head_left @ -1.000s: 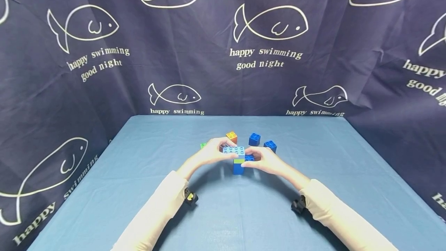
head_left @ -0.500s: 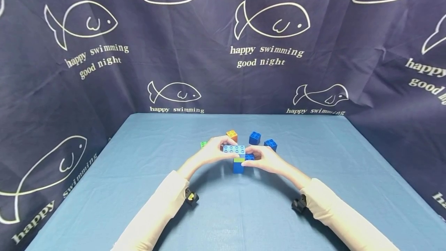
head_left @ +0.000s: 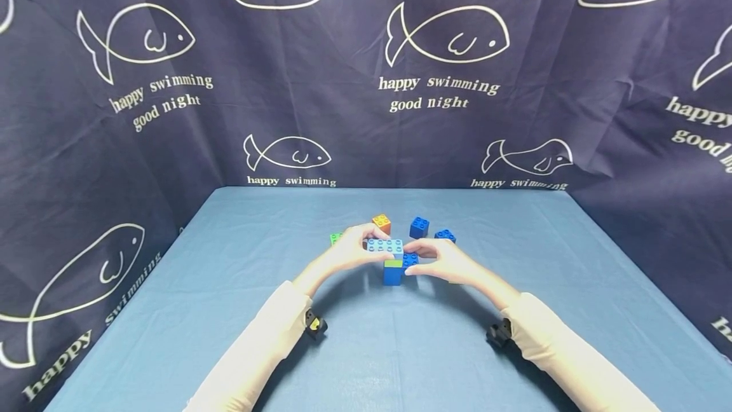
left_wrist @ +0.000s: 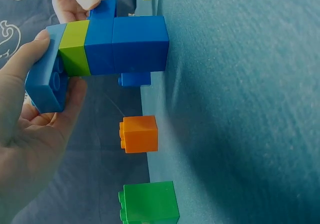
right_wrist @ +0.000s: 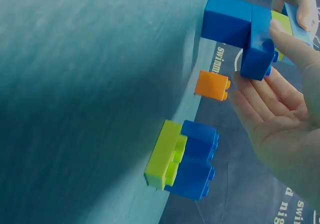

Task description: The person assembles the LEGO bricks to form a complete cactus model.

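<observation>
A stack of toy building bricks stands on the table in front of me: a dark blue brick (head_left: 392, 275) at the bottom, another dark blue brick (right_wrist: 259, 59) jutting to the right above it, then a lime brick (left_wrist: 75, 47), and a light blue brick (head_left: 384, 246) across the top. My left hand (head_left: 349, 250) pinches the light blue brick between thumb and fingers. Around the jutting blue brick, my right hand (head_left: 443, 259) is spread, thumb on the near side and loosely extended fingers beyond. Whether its thumb touches the brick I cannot tell.
Behind the stack lie an orange brick (head_left: 381, 224) and two blue bricks, one farther back (head_left: 419, 227) and one (head_left: 445, 235) beyond my right hand. A green brick (left_wrist: 150, 202) lies left, partly behind my left hand. Another lime brick (right_wrist: 164, 156) lies beneath my right wrist.
My right hand has shifted slightly right, its thumb coming off the lime brick and uncovering more of the jutting blue brick. My left hand keeps its hold on the light blue brick.
</observation>
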A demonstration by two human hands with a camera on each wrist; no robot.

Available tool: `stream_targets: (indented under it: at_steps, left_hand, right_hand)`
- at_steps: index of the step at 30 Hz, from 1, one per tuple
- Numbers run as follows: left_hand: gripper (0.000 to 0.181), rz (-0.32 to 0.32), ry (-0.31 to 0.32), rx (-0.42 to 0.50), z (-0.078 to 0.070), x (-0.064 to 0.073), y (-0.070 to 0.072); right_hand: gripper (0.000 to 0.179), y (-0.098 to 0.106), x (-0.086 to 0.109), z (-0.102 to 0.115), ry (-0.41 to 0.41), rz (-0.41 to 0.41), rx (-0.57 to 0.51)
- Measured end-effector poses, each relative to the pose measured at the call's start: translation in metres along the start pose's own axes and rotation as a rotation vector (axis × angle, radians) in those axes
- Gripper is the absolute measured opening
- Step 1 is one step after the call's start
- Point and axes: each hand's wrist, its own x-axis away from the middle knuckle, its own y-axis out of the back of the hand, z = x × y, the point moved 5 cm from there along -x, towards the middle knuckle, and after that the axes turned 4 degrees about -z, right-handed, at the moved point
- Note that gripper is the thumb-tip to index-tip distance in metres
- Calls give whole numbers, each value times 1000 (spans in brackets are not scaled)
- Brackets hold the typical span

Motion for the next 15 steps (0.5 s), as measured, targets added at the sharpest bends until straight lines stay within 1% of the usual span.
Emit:
stream_targets:
  at_steps: [5, 9, 15]
  left_hand:
    - [32, 5, 12, 8, 0, 0, 0]
    - [33, 8, 19, 8, 1, 0, -1]
    - [34, 3, 15, -3, 2, 0, -1]
  right_hand:
    - [51, 5, 5, -4, 19, 14, 2]
    - [52, 9, 8, -9, 17, 24, 8]
    - [49, 14, 13, -17, 16, 8, 28]
